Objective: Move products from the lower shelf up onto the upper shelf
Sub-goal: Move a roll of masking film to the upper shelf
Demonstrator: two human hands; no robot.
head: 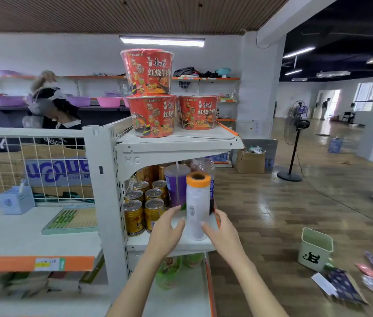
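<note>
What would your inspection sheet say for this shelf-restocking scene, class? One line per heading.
Surface: upper shelf partly free on the right; lower shelf crowded.
Job's things: white roll with orange cap upright at the lower shelf's front; three red noodle bowls up top, one stacked.
Clutter: gold cans, purple cup.
Grippers: left hand and right hand flank the roll, fingers relaxed.
Cables: nothing seen.
Surroundings: standing fan, white bin, litter on the floor.

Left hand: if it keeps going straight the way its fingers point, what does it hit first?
Probably the purple cup, just beyond the left hand; its fingers aim up and slightly right, left of the white roll. Depth is uncertain.
</note>
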